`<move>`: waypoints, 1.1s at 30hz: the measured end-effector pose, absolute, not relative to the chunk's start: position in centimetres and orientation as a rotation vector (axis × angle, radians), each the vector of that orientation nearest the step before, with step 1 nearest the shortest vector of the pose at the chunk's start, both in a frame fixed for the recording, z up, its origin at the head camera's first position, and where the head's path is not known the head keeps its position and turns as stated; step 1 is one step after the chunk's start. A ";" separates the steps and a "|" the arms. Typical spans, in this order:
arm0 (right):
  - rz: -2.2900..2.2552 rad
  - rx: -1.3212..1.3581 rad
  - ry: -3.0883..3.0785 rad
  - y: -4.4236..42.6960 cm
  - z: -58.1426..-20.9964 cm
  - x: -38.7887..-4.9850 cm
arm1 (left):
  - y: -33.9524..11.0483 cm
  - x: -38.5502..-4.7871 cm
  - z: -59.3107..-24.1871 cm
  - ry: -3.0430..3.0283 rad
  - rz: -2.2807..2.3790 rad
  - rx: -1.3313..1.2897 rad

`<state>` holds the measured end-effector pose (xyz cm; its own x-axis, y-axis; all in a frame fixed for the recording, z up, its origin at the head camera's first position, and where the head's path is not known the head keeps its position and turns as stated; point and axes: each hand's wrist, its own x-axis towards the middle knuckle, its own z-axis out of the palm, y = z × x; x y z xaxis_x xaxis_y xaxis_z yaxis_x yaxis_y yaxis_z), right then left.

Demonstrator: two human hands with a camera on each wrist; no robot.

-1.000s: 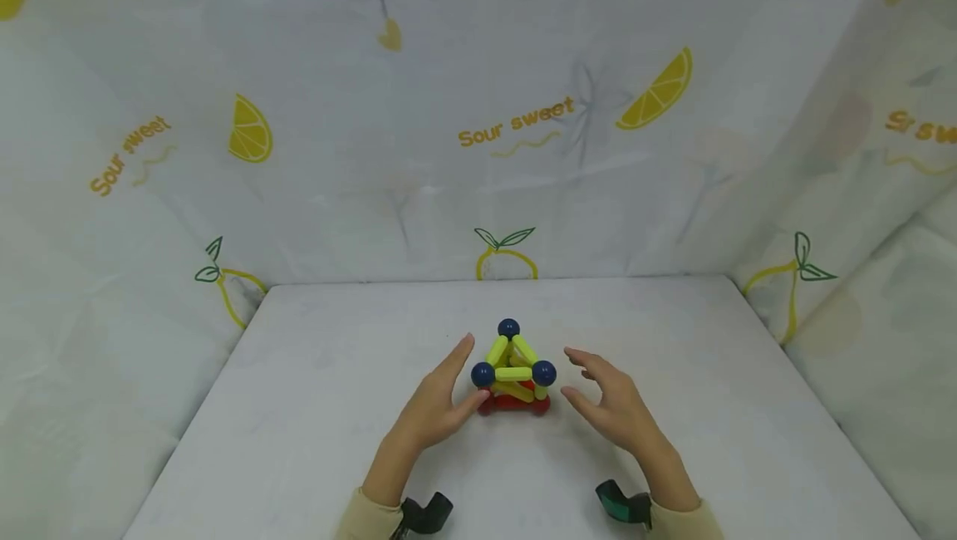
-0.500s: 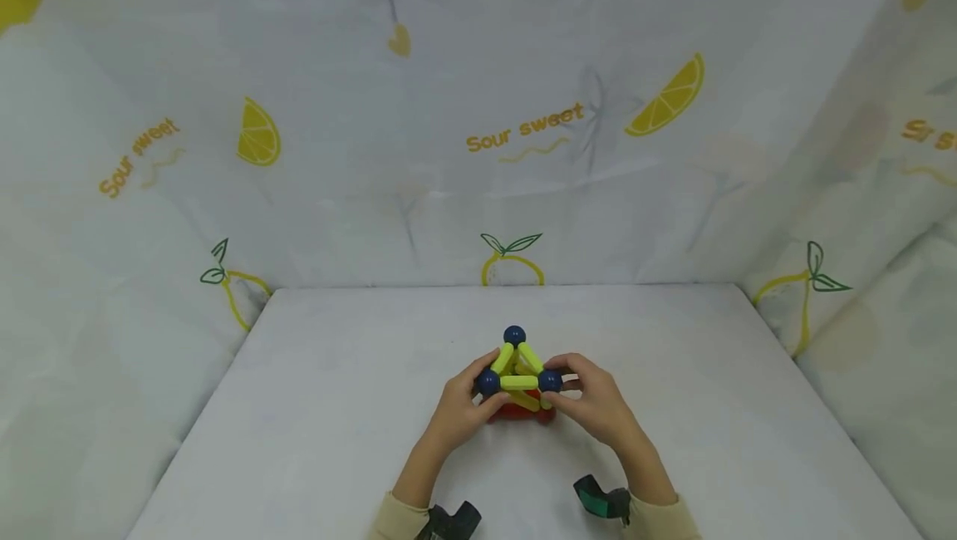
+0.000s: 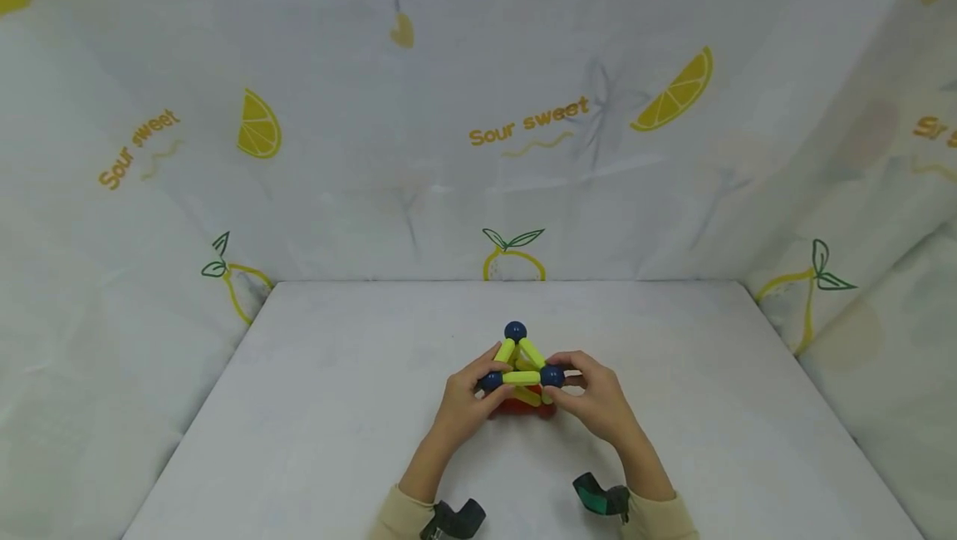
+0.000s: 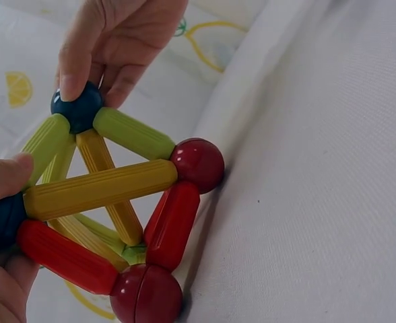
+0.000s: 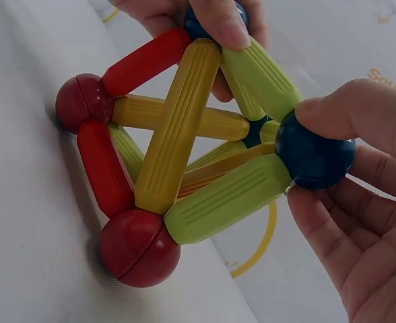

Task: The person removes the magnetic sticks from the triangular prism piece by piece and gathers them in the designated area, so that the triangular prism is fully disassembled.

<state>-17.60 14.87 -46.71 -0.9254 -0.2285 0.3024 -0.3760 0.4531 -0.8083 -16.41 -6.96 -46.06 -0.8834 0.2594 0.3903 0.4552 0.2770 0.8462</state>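
A framework of magnetic rods and balls [image 3: 522,377] stands on the white table. Its upper level has several navy balls joined by yellow-green rods. Red rods [image 4: 174,225] and red balls [image 5: 140,247] form the lower level, and yellow rods [image 5: 178,128] slant between the levels. On the left side, my left hand [image 3: 459,407] pinches a navy ball [image 4: 3,219] between thumb and fingers. Opposite it, my right hand [image 3: 601,403] grips another navy ball [image 5: 316,149] the same way. The far navy ball [image 3: 515,331] is untouched. My hands partly hide the lower level in the head view.
The white tabletop [image 3: 336,382] spreads out around the framework. Behind it hangs a white curtain [image 3: 359,191] printed with lemons and lettering, which also covers both sides. A dark wrist camera [image 3: 453,519] sits at the left cuff, another wrist camera [image 3: 601,497] at the right.
Both hands, apart from the framework a second ago, have moved inward and taken hold of the two near navy balls. The left fingers have since shifted slightly over their ball.
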 end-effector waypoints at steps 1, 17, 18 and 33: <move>1.492 0.538 -2.544 14.9 -46.7 -17.6 | -7.0 -16.4 -46.1 -2.363 -1.670 -0.666; 1.718 0.546 -2.569 16.7 -47.0 -18.6 | -7.5 -17.9 -49.1 -2.302 -1.674 -0.648; 1.739 0.526 -2.569 17.0 -47.0 -18.7 | -7.5 -17.9 -49.1 -2.301 -1.666 -0.653; 1.978 0.623 -2.515 17.1 -47.7 -19.1 | -6.7 -17.5 -48.9 -2.339 -1.506 -0.717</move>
